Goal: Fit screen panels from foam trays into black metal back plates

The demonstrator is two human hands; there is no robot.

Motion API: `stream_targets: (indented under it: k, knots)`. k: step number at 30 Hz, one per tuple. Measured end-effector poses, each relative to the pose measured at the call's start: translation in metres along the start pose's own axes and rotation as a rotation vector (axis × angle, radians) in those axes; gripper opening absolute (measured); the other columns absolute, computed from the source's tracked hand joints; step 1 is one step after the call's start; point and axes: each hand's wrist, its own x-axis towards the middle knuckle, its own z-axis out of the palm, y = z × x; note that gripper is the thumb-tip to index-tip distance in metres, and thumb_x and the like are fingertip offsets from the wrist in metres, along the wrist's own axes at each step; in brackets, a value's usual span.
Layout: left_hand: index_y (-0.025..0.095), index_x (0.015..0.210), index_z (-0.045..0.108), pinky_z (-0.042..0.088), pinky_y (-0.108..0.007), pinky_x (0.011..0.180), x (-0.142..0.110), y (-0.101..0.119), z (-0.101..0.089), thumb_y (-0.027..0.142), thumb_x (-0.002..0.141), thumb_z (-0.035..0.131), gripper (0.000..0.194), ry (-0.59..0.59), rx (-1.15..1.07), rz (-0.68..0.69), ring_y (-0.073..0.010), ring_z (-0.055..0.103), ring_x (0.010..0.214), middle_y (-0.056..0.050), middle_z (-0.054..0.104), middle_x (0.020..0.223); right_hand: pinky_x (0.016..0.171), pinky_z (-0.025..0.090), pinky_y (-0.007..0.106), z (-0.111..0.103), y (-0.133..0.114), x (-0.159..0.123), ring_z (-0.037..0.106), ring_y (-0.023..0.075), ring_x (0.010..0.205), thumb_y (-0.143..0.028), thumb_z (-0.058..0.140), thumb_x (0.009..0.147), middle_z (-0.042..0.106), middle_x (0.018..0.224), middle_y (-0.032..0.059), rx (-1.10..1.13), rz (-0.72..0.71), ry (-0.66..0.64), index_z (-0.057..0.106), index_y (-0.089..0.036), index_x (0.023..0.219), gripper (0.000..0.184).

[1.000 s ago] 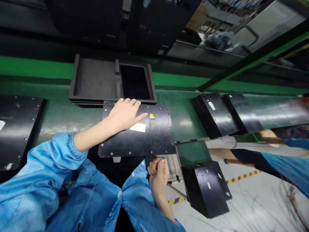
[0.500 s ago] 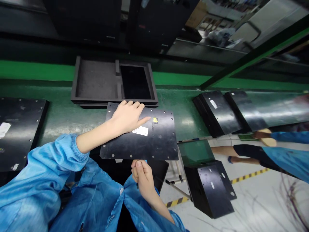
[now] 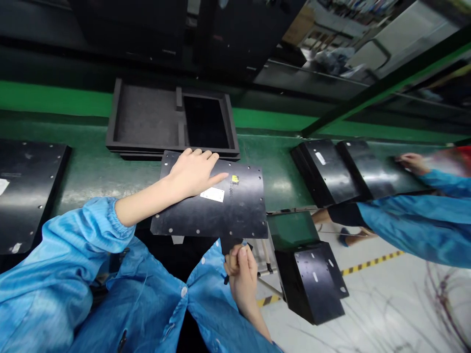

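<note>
A black rectangular panel (image 3: 243, 211) with holes along its edges lies on the bench in front of me. It bears a white label and a small yellow sticker. My left hand (image 3: 193, 174) rests flat on its upper left part, fingers stretched over it and thumb apart. Just below the panel's near edge, apart from it, is my right hand (image 3: 241, 274), closed in a pinch. A bit of pale blue shows at its fingertips, too small to name. Behind the panel stands a dark grey foam tray (image 3: 147, 115) holding a glossy black plate (image 3: 206, 122).
Stacks of black panels lie on the green bench (image 3: 277, 184), one at the left (image 3: 29, 191) and others at the right (image 3: 327, 171). Black panels (image 3: 316, 289) also stand on a lower green surface at right. A co-worker's blue sleeve (image 3: 412, 225) is at far right.
My right hand has moved right and slightly away from the panel's near edge. My left hand stays on the panel. The co-worker has moved, reaching a hand to the right stack.
</note>
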Motion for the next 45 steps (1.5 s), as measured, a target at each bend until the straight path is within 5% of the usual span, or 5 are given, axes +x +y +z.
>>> stream_targets:
  k: [12, 18, 28, 34, 45]
  knots:
    - [0.008, 0.134, 0.07, 0.05, -0.048, 0.103, -0.001, 0.001, -0.004, 0.059, 0.114, 0.045, 0.06, 0.002, -0.009, 0.031, -0.0372, 0.074, 0.119, -0.02, 0.079, 0.129, 0.041, 0.019, 0.017, 0.029, -0.019, 0.005, 0.008, 0.0081, 0.05, -0.074, 0.072, 0.099, 0.019, 0.058, -0.0146, 0.06, 0.11, 0.069, 0.052, -0.027, 0.086, 0.052]
    - [0.01, 0.136, 0.071, 0.051, -0.047, 0.105, 0.0, -0.001, -0.004, 0.059, 0.113, 0.048, 0.059, 0.015, -0.022, 0.014, -0.0363, 0.075, 0.121, -0.019, 0.079, 0.132, 0.044, 0.016, 0.021, -0.002, -0.055, 0.018, 0.013, 0.0089, 0.05, -0.077, 0.064, 0.102, 0.022, 0.06, -0.0129, -0.268, 0.145, -0.089, 0.057, -0.026, 0.087, 0.053]
    - [0.021, 0.172, 0.045, 0.029, -0.082, 0.13, -0.057, 0.04, -0.012, 0.077, 0.091, 0.075, 0.103, -0.085, 0.008, 0.401, -0.0532, 0.029, 0.169, -0.022, 0.033, 0.183, 0.056, 0.018, 0.032, -0.012, -0.145, 0.023, 0.036, 0.0149, 0.042, -0.052, 0.057, 0.111, 0.051, 0.052, -0.0044, -1.458, -0.359, -0.146, 0.066, -0.029, 0.09, 0.033]
    - [0.011, 0.152, 0.067, 0.069, -0.055, 0.097, -0.093, 0.076, -0.039, 0.009, 0.101, 0.061, 0.052, -0.056, 0.287, 0.459, -0.0444, 0.071, 0.138, -0.027, 0.066, 0.157, 0.056, 0.011, 0.034, -0.01, -0.142, 0.021, 0.04, 0.0128, 0.041, -0.046, 0.053, 0.115, 0.059, 0.056, -0.0011, -1.624, -0.585, -0.137, 0.068, -0.028, 0.093, 0.033]
    - [0.02, 0.152, 0.068, 0.072, -0.043, 0.084, -0.075, 0.056, -0.082, -0.002, 0.092, 0.055, 0.065, 0.072, 0.26, 0.402, -0.0346, 0.077, 0.131, -0.016, 0.072, 0.153, 0.091, 0.058, 0.038, 0.077, -0.158, 0.099, 0.075, 0.0308, 0.11, -0.053, 0.088, 0.094, 0.082, 0.126, 0.0113, -1.612, -0.92, -0.641, 0.071, -0.023, 0.143, 0.06]
